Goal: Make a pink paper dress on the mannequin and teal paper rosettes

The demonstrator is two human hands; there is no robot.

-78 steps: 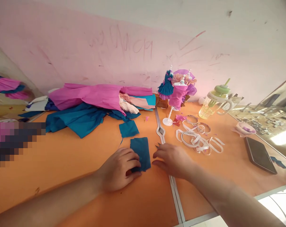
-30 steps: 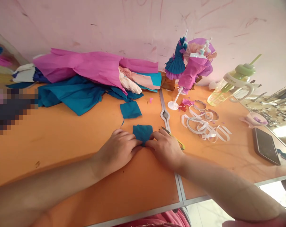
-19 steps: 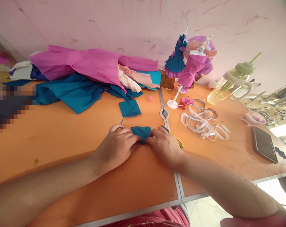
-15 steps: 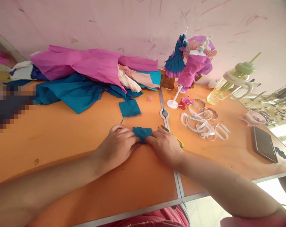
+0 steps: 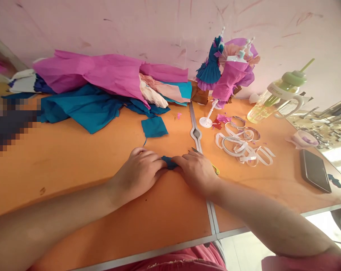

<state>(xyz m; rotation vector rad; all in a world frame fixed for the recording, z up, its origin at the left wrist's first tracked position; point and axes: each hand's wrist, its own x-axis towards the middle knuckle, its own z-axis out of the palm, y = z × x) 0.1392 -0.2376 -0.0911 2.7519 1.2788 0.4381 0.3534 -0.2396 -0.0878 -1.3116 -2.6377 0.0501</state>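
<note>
A small teal crepe paper piece (image 5: pixel 169 162) lies gathered into a narrow strip on the orange table (image 5: pixel 74 162). My left hand (image 5: pixel 139 171) pinches its left end, fingers curled. My right hand (image 5: pixel 195 169) pinches its right end, fingers pressed together. Only a thin sliver of the paper shows between my fingertips. A pair of scissors with a yellow handle (image 5: pixel 214 168) lies partly under my right hand.
A teal paper square (image 5: pixel 154 127) lies just beyond my hands. Pink and teal crepe sheets (image 5: pixel 102 86) pile up at the back. Paper-dressed mannequin stands (image 5: pixel 227 77), white tape strips (image 5: pixel 241 145), a green-lidded bottle (image 5: pixel 277 98), a small bowl (image 5: pixel 302 138) and a phone (image 5: pixel 314 170) sit to the right.
The teal piece, flat and tall at first, has been folded and gathered down to a thin strip between my fingers. Both hands have closed in on it. The view tilted down.
</note>
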